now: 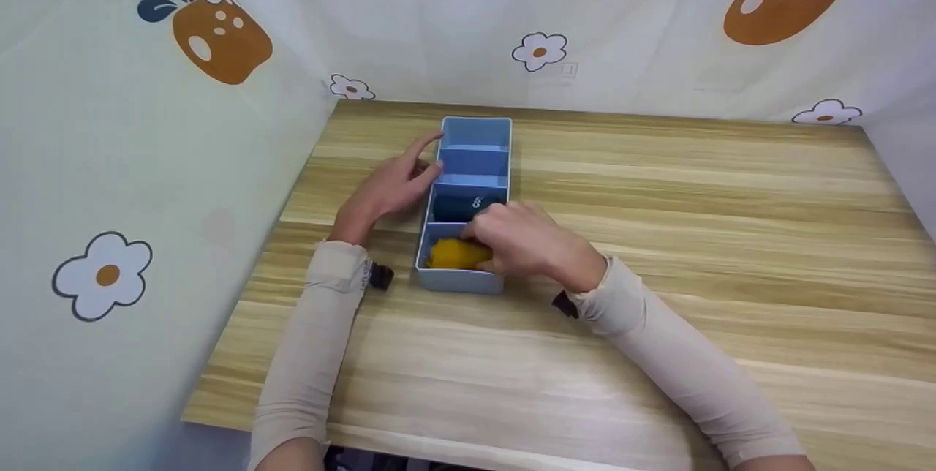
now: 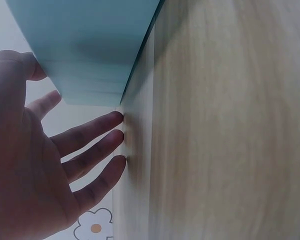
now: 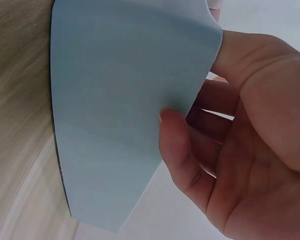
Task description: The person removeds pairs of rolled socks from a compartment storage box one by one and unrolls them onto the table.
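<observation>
Yellow bundle (image 1: 453,255) inside the box's (image 1: 459,282) near end

It lies crosswise there, its right end beneath the right hand (image 1: 528,240), the nearer one; whether those fingers clamp it, I cannot tell. Against the box's left wall rests the left hand (image 1: 391,186), fingers spread apart.

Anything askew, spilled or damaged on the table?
Nothing stands out: the box sits upright, the dark roll and yellow item lie inside it, and no spill or damage shows. The right hand partly hides both.
</observation>
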Motion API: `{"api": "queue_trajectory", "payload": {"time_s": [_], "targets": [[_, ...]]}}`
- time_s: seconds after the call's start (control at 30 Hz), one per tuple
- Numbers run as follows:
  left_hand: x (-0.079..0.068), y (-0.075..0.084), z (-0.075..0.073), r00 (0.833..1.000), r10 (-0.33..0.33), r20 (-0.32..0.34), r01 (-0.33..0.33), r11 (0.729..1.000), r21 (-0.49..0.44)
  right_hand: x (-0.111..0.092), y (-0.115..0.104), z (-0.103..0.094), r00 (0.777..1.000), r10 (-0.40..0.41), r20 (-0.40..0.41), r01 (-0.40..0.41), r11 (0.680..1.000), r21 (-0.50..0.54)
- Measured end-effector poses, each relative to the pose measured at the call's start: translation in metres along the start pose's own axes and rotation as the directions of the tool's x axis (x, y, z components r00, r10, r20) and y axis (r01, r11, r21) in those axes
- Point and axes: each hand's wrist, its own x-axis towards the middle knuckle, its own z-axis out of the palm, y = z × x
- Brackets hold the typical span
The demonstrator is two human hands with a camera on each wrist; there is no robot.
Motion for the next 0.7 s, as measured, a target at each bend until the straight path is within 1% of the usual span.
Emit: {"api": "queue_trajectory", "payload": {"time_s": [0.23,0.43,0.57,0.7], "targets": [[0.001,-0.001,0.0,1.0,0.01,-0.005,-0.01,1.0,0.014,-0.003,0.002,-0.003,0.999,-0.01,-0.032,0.01,1.0,-0.017],[0.002,-0.002,0.002,1.0,0.018,-0.003,-0.018,1.0,0.018,-0.007,0.003,-0.003,0.998,-0.007,-0.059,0.006,1.0,-0.007],[0.001,-0.002,0.001,1.0,0.025,-0.011,-0.025,1.0,0.018,-0.011,0.005,-0.004,0.992,-0.005,-0.127,0.005,1.0,-0.002],[0.002,-0.003,0.0,1.0,0.028,-0.009,-0.028,0.999,0.019,-0.014,0.007,-0.004,0.98,-0.025,-0.197,0.026,1.0,0.003]]}}
